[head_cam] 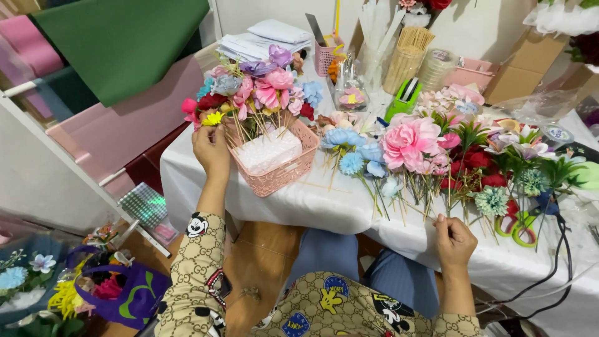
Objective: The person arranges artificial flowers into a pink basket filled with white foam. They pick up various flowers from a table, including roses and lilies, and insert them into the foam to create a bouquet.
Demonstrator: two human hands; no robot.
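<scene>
Nearby, loose flowers (430,162) crowd the closed right hand (454,240); left hand (211,148) seemingly pinches a basket (281,163) stem.

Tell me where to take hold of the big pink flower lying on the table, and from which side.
Probably grip the big pink flower by its thin stick stem, just below the bloom, coming from the near table edge. It lies with the head pointing away and the stem toward the person, among other stems, so a pinch from above there spares the petals. The right hand is nearest.
</scene>
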